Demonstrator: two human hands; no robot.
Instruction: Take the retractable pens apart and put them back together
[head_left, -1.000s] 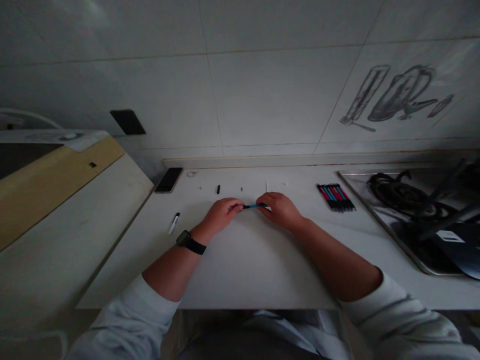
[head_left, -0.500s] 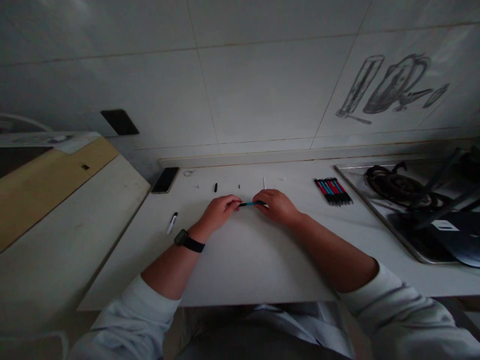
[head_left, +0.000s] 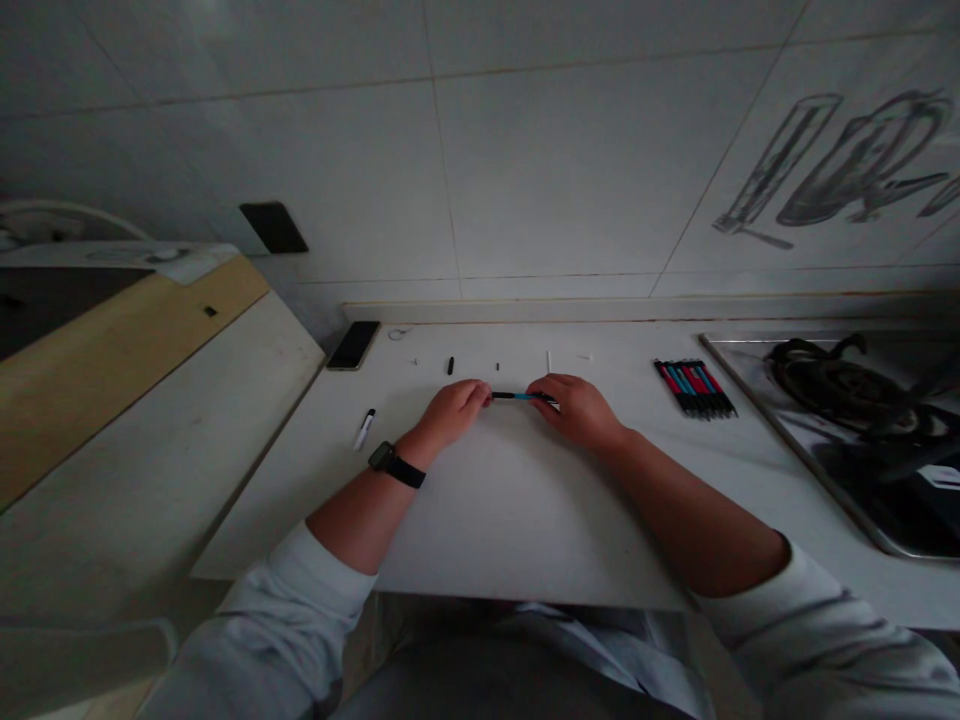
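A blue and black pen (head_left: 517, 397) is held level between both my hands, just above the white counter (head_left: 525, 500). My left hand (head_left: 452, 412), with a black watch on the wrist, pinches the pen's left end. My right hand (head_left: 577, 409) is closed on its right end. Small loose pen parts lie beyond my hands: a black cap (head_left: 451, 365), a tiny dark piece (head_left: 497, 366) and a thin white refill (head_left: 549, 361). A row of several red and blue pens (head_left: 696, 388) lies to the right.
A dark phone (head_left: 354, 345) lies at the counter's back left, and a white and black pen piece (head_left: 364, 428) nearer the left edge. A gas hob (head_left: 855, 400) fills the right side. A wooden board (head_left: 112, 350) slopes at left. Tiled wall behind.
My hands have stayed together on the pen, which now shows a little longer between them. The camera has shifted, so everything sits slightly right and higher in view.
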